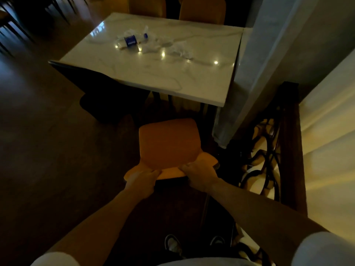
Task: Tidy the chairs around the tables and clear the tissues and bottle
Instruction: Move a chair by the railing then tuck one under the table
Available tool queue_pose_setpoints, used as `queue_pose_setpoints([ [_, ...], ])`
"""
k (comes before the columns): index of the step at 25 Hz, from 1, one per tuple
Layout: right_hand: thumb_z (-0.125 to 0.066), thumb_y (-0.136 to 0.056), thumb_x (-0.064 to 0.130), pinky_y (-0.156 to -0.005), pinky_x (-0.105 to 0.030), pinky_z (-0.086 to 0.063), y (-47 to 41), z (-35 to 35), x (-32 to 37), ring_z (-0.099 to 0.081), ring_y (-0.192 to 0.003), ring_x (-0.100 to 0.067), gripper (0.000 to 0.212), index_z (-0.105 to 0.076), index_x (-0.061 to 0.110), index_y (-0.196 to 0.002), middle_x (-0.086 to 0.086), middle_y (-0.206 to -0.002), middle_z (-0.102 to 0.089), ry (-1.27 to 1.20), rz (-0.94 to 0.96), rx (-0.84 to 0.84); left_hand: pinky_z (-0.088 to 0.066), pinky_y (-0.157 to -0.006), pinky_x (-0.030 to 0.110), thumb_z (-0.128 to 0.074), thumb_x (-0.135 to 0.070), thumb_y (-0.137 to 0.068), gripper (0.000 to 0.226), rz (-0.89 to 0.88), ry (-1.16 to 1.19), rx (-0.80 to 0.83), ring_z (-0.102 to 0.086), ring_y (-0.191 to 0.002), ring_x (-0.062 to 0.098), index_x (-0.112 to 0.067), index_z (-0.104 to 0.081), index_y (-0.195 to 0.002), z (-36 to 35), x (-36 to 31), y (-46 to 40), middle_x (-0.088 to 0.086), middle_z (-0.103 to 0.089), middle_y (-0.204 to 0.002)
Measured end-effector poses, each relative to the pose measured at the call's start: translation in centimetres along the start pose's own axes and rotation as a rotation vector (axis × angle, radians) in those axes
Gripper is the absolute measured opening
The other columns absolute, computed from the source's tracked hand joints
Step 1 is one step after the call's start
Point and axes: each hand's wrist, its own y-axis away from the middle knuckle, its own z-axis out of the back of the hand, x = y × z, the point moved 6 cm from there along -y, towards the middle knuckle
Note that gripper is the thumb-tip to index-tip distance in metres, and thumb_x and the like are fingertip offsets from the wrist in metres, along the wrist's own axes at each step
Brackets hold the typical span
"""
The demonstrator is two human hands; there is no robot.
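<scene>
A white marble-patterned rectangular table [172,77] stands ahead, with an orange padded chair [169,143] drawn back from its near edge. Left hand [143,180] and right hand [199,174] each clamp the chair's backrest top; a crushed clear plastic bottle with blue label [131,40] and crumpled white tissues [178,49] lie on the table's far half

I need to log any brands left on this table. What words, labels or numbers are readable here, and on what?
"PEPSI": white letters on the blue label of the plastic bottle lying on the marble table; small and blurred, so read with some doubt.
Nothing else is readable; the crumpled tissues and orange chair show no text.
</scene>
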Motion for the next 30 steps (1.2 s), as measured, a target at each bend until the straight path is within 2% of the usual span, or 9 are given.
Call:
queue_pose_setpoints([
  [8,-0.06,-0.089,0.03,-0.071,-0.033,-0.052,-6.0,1.7,0.6,-0.06,-0.086,-0.017,0.04,-0.053,0.023,-0.128,0.003,-0.108,-0.065,-0.057,-0.086,-0.059,-0.05,-0.08,0.028,-0.061,-0.024,-0.092,0.055,-0.12,-0.07,-0.041,-0.06,-0.103,0.017,-0.031,-0.043,-0.143,2.6,5.9,-4.1,-0.003,-0.06,-0.12],
  [13,-0.063,-0.089,0.032,-0.074,-0.036,-0.053,-9.3,2.4,0.2,-0.062,-0.091,-0.021,0.045,-0.052,0.021,-0.131,0.0,-0.111,-0.065,-0.131,-0.119,-0.096,-0.045,-0.082,0.026,-0.062,-0.024,-0.089,0.053,-0.167,-0.114,-0.079,-0.059,-0.109,0.016,-0.031,-0.048,-0.14,4.1,8.6,-6.8,-0.006,-0.061,-0.123],
  [17,-0.061,-0.089,0.04,-0.077,-0.039,-0.053,-12.4,2.5,-0.6,-0.063,-0.094,-0.023,0.045,-0.051,0.021,-0.129,-0.001,-0.111,-0.065,-0.153,-0.116,-0.122,-0.051,-0.087,0.029,-0.065,-0.022,-0.088,0.053,-0.14,-0.037,-0.063,-0.057,-0.113,0.013,-0.035,-0.05,-0.137,5.3,11.1,-9.1,-0.01,-0.058,-0.126],
  [21,-0.061,-0.091,0.04,-0.081,-0.04,-0.053,-14.5,3.2,-1.1,-0.062,-0.096,-0.024,0.046,-0.05,0.019,-0.131,-0.003,-0.112,-0.065,-0.174,-0.11,-0.1,-0.056,-0.083,0.035,-0.066,-0.018,-0.086,0.051,-0.105,-0.026,-0.05,-0.059,-0.108,0.014,-0.038,-0.052,-0.132,6.4,12.5,-10.4,-0.01,-0.06,-0.121],
  [24,-0.06,-0.092,0.042,-0.082,-0.038,-0.052,-16.2,4.1,-1.2,-0.061,-0.097,-0.024,0.047,-0.049,0.02,-0.132,-0.003,-0.114,-0.063,-0.175,-0.143,-0.093,-0.057,-0.079,0.036,-0.064,-0.02,-0.086,0.057,-0.096,-0.059,-0.028,-0.061,-0.107,0.014,-0.042,-0.046,-0.135,6.7,14.3,-12.1,-0.011,-0.06,-0.122],
  [28,-0.063,-0.09,0.045,-0.094,-0.043,-0.048,-18.8,4.5,-0.5,-0.057,-0.111,-0.025,0.055,-0.044,0.023,-0.137,-0.002,-0.124,-0.059,-0.192,-0.22,-0.033,-0.057,-0.082,0.039,-0.065,-0.024,-0.086,0.06,-0.129,-0.088,0.02,-0.06,-0.11,0.016,-0.041,-0.042,-0.138,6.6,17.1,-13.8,-0.009,-0.059,-0.126],
  [30,-0.067,-0.085,0.052,-0.104,-0.05,-0.042,-20.2,4.5,0.0,-0.05,-0.126,-0.027,0.071,-0.037,0.026,-0.144,-0.001,-0.136,-0.054,-0.196,-0.268,0.028,-0.055,-0.086,0.038,-0.064,-0.024,-0.088,0.055,-0.185,-0.099,-0.007,-0.057,-0.113,0.018,-0.036,-0.046,-0.138,7.2,18.3,-14.6,-0.007,-0.057,-0.128],
])
